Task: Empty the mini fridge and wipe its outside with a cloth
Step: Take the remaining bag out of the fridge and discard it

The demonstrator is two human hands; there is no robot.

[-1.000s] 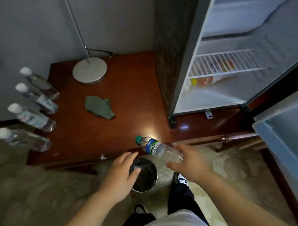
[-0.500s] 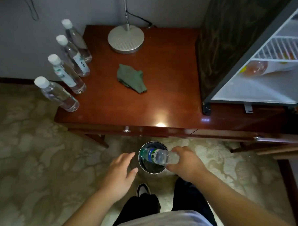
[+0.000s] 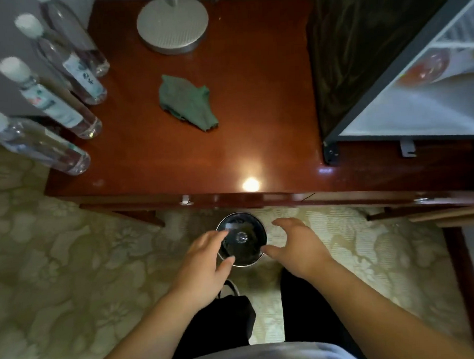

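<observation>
A round metal bin (image 3: pixel 242 263) stands on the carpet below the table edge, with a clear bottle (image 3: pixel 241 236) upright inside it, seen from above. My left hand (image 3: pixel 204 267) hovers open at the bin's left rim. My right hand (image 3: pixel 298 247) hovers open at its right rim, holding nothing. The mini fridge (image 3: pixel 342 66) stands at the table's right with its door open; a bottle with orange drink (image 3: pixel 424 68) lies on its white floor under the wire shelf. A crumpled green cloth (image 3: pixel 187 102) lies mid-table.
Several clear water bottles (image 3: pixel 61 111) stand in a row along the left edge of the red-brown table (image 3: pixel 229 158). A round grey lamp base (image 3: pixel 172 22) sits at the back. Patterned carpet (image 3: pixel 71 268) surrounds the bin; my dark trouser legs are below.
My right hand let go of the green-capped bottle, which now sits inside the bin. Both hands hover open at the rim. My view tilted further down.
</observation>
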